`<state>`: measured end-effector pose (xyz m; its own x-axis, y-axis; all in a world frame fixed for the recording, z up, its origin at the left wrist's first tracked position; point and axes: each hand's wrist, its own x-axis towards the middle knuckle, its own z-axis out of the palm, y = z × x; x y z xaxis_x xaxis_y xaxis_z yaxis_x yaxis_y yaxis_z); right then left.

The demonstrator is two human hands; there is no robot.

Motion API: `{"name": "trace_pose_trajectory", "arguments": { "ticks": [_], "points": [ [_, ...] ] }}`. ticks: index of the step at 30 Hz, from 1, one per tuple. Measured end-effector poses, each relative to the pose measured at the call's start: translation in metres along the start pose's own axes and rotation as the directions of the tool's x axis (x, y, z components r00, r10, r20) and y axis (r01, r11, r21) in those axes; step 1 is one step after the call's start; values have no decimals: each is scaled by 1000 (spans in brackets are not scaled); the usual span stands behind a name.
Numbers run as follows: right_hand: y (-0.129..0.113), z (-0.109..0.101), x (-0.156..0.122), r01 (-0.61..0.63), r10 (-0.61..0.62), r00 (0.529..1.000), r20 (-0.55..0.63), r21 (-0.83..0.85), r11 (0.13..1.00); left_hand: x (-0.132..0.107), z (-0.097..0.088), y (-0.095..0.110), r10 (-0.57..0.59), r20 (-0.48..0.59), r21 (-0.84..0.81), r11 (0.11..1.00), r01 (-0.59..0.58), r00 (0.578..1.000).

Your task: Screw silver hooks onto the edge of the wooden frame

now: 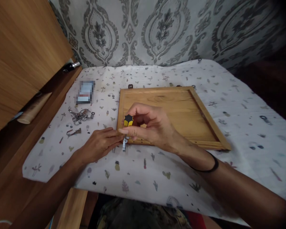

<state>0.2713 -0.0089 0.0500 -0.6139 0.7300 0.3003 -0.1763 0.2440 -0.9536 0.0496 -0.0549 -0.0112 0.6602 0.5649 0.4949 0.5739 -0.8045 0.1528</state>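
My right hand [150,127] is closed round a screwdriver [128,121] with a black and yellow handle, held upright with its shaft pointing down. Below it, a small silver metal hook [124,145] sits at the near left corner of a wooden frame [162,143] and sticks out past its edge. My left hand [101,143] reaches in from the left, its fingers drawn together and their tips against the hook and the frame's corner. The screwdriver's tip is too small to make out.
Left of the frame lie a heap of metal hooks [80,116], a single hook [73,131] and a pixelated flat object [85,91]. A dark tab [130,86] shows at the frame's far edge. A wooden cabinet [26,47] borders the cloth-covered table [143,181] on the left.
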Motion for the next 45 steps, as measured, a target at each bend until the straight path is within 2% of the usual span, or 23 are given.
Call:
{"name": "trace_pose_trajectory", "arguments": {
  "ticks": [6,12,18,25,29,35,37,45],
  "points": [
    [-4,-7,0,11,-2,994,113,-85,996,0,-1,0,-4,5,-10,1000,4,1000],
    [-2,-5,0,-14,18,998,55,-67,998,1,-1,0,7,7,5,1000,-7,1000],
    [0,-3,0,-28,29,998,49,-16,999,1,-1,1,-6,7,14,1000,5,1000],
    [0,-3,0,0,1,999,38,-35,999,1,0,1,-1,-12,9,1000,1,1000],
    [-1,-2,0,30,-29,999,27,-64,998,1,-1,0,-7,13,-15,1000,8,1000],
    [-7,-4,1,24,-40,987,-155,-103,994,1,-3,0,-11,44,-5,1000,11,999],
    [-8,-6,2,9,-34,984,-175,-142,990,1,-4,0,-21,59,-3,1000,21,998],
    [-4,-5,1,43,-65,994,-90,-229,972,0,-1,1,-18,30,-6,1000,18,999]
  ]
}}
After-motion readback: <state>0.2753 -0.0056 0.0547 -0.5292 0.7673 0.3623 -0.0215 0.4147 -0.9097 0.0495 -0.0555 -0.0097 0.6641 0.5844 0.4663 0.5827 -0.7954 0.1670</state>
